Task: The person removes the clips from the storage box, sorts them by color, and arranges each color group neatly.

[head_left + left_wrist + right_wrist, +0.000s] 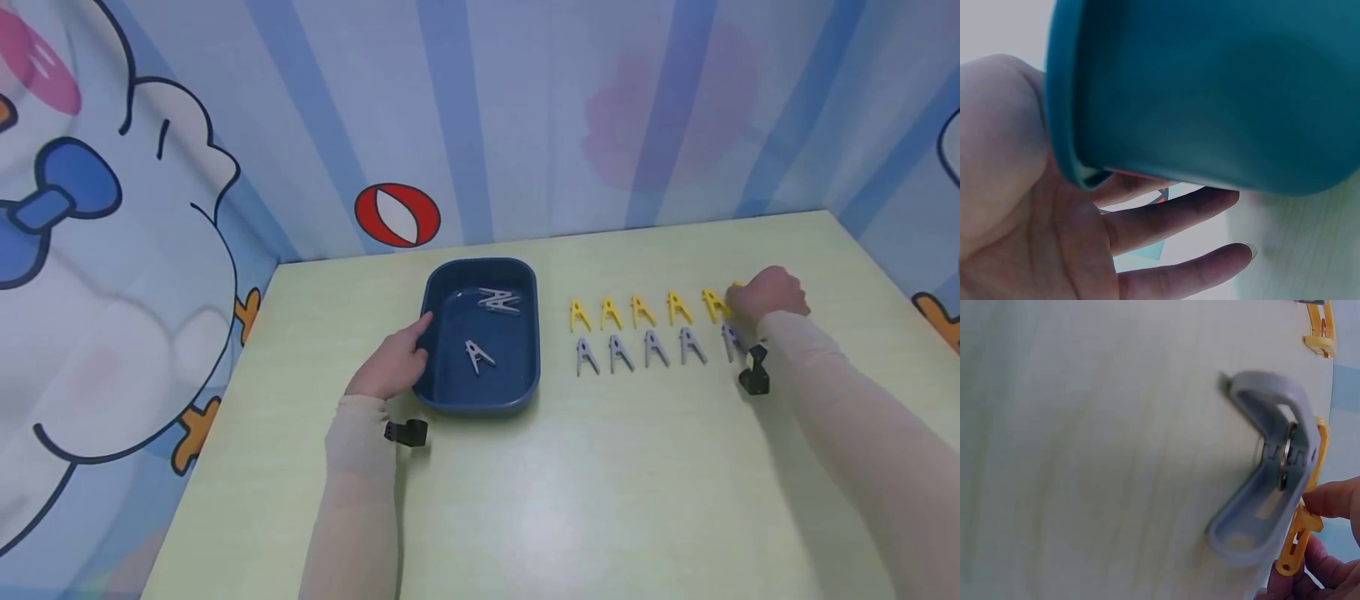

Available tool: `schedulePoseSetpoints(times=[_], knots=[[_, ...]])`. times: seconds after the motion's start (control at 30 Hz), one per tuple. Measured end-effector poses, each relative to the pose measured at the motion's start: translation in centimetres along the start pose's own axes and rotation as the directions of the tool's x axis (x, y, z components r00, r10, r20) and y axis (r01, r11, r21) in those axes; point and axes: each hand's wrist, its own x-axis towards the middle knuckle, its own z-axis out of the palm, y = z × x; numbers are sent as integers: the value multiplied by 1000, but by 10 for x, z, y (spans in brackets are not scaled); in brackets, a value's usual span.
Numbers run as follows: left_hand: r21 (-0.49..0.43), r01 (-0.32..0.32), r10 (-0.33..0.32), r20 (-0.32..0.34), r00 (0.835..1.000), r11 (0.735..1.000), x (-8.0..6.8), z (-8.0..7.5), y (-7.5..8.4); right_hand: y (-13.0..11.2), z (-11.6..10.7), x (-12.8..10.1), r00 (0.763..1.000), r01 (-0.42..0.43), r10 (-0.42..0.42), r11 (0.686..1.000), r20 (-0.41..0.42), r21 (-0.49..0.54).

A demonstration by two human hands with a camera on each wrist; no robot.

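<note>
My left hand is at the left side of a dark blue tray. In the left wrist view its straight fingers lie along the tray's outer wall; the thumb is hidden there. Inside the tray, a pale grey clothespin lies near the middle, and overlapping grey clothespins lie toward the far right. My right hand pinches a yellow clothespin at the right end of a yellow row, mostly covered by the hand in the head view. A grey clothespin stands close beside it.
Several yellow clothespins form a row right of the tray, with several grey clothespins in a row nearer me. Behind the light tabletop rises a patterned wall. Each wrist carries a small black camera.
</note>
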Motion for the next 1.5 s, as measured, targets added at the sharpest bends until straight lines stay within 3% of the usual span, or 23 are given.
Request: schedulePoseSetpoints(times=[0.7, 0.87, 1.13, 1.5], knots=[[6, -10, 10, -5, 1000, 1000, -2, 1, -2, -2, -1, -6, 1000, 2, -2, 1000, 22, 6], [5, -16, 16, -9, 1000, 1000, -1, 2, -1, -8, -3, -4, 1000, 8, -8, 1000, -8, -7], [1, -22, 22, -15, 1000, 1000, 2, 3, 0, -51, 0, -14, 985, 121, -114, 991, -130, 47], [13, -41, 41, -20, 999, 999, 2, 1, -2, -125, 15, -45, 944, 322, -307, 938, -125, 129]])
